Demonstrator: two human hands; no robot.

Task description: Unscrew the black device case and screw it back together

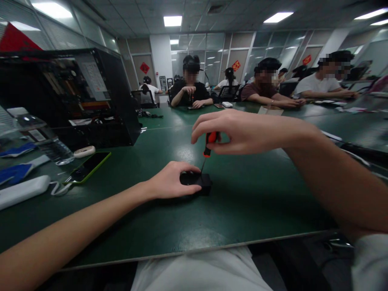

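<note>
A small black box-shaped part [206, 184] lies on the green table [242, 218] in front of me. My left hand [172, 180] is closed around it from the left, thumb on the near side and fingers on the far side. Above it, my right hand [233, 131] grips a screwdriver [207, 150] with a black and red handle. The screwdriver leans slightly, and its thin shaft points down to the top of the black part. Whether the tip sits in a screw is too small to tell.
An open computer case [118, 97] stands at the left. Near it are a water bottle [45, 135], a phone with a green edge [89, 166], a white power bank [24, 192] and a small pale case [84, 151]. Several people sit across the table.
</note>
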